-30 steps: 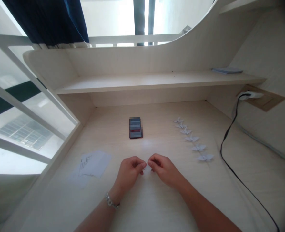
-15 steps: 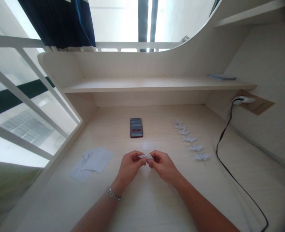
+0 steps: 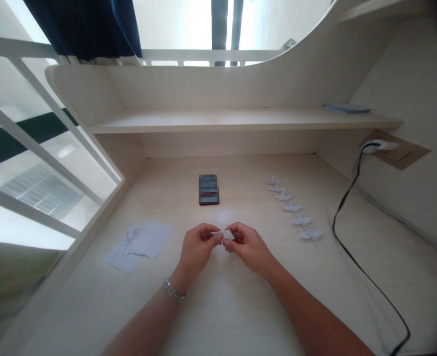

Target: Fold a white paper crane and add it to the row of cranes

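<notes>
My left hand [image 3: 196, 245] and my right hand [image 3: 247, 244] meet over the middle of the pale wooden desk [image 3: 221, 306]. Both pinch a small folded white paper piece [image 3: 223, 234] between their fingertips, held just above the desk. A bracelet sits on my left wrist. A row of several small white folded paper cranes [image 3: 291, 207] lies to the right of my hands. A few loose white paper sheets [image 3: 142, 240] lie to the left.
A dark phone [image 3: 208, 189] lies flat behind my hands. A black cable [image 3: 346, 212] runs from a wall socket plug [image 3: 379, 145] down across the desk's right side. A shelf [image 3: 233, 120] spans the back, with a thin blue book [image 3: 348, 108] on its right end.
The folded paper, hidden between my fingers a second ago, now shows between both hands, which have lifted slightly and moved away from me.
</notes>
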`<state>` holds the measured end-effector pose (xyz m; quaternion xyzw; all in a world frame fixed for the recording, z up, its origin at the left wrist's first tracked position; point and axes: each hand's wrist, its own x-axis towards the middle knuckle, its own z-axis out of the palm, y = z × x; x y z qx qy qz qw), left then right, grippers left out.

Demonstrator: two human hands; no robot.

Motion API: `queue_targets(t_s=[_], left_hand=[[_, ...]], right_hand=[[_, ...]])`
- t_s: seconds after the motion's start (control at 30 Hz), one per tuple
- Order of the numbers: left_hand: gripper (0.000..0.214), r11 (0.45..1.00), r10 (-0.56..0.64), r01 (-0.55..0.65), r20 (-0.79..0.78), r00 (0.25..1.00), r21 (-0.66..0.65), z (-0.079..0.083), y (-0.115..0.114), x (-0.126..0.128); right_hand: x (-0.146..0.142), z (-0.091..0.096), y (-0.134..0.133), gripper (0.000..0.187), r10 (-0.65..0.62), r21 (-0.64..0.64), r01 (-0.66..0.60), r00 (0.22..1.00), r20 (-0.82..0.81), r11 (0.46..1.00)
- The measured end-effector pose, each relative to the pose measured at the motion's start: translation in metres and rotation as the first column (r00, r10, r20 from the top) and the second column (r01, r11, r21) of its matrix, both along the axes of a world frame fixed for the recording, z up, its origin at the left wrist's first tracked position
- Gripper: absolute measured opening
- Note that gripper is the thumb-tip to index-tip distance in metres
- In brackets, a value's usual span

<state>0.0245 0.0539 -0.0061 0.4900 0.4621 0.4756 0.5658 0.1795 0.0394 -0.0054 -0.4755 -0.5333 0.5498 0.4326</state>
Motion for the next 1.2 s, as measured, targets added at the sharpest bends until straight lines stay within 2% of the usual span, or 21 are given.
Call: queue_targets(t_s=[0.1,0.2,0.3,0.4,0.5,0.6,0.77,0.9,1.2], left_hand=[[0.021,1.0,-0.009,0.009,-0.017,1.0,-0.007,0.0022,-0.0002,-0.0002],[0.019,0.997,-0.069,0.071,-0.129,0.989,0.015,0.0057,-0.0022,0.0],[0.02,0.994,-0.067,0.085,-0.219,0.973,0.073,0.0085,-0.0045,-0.0002],[0.021,0.992,-0.079,0.103,-0.286,0.955,0.072,0.0088,-0.0049,-0.0003],[0.023,0.992,-0.111,0.122,-0.258,0.96,0.024,0.0064,-0.003,-0.0005],[0.023,0.995,-0.094,0.095,-0.211,0.973,-0.007,0.0034,-0.0007,-0.0018],[0.024,0.996,-0.084,0.089,-0.284,0.955,0.004,0.0025,0.0001,-0.0035],[0.024,0.994,-0.109,0.11,-0.244,0.964,-0.011,0.004,0.0006,-0.003],[0.024,0.989,-0.124,0.142,-0.305,0.944,0.037,0.0054,0.0002,-0.0052]], right_hand=[[0.0017,-0.0003,0.0005,0.017,0.002,-0.012,-0.001,1.0,0.031,1.0],[0.0039,0.0009,0.0001,0.021,0.027,-0.013,-0.027,0.997,0.067,1.0],[0.0045,0.0022,0.0002,0.022,0.082,0.0,-0.082,0.994,0.066,0.997],[0.0035,0.0024,0.0012,0.021,0.058,0.025,-0.06,0.996,0.063,0.998],[0.0025,0.0013,0.0018,0.019,-0.02,0.064,0.013,0.994,0.103,0.998],[0.0019,-0.0001,0.001,0.018,-0.077,0.106,0.06,0.984,0.163,0.993],[0.0025,0.0007,-0.0009,0.015,-0.028,0.104,0.005,0.973,0.228,0.995],[0.0037,0.0045,-0.0015,0.015,-0.078,0.171,0.025,0.947,0.31,0.985],[0.0053,0.0065,-0.0021,0.014,-0.026,0.182,-0.04,0.938,0.347,0.983]])
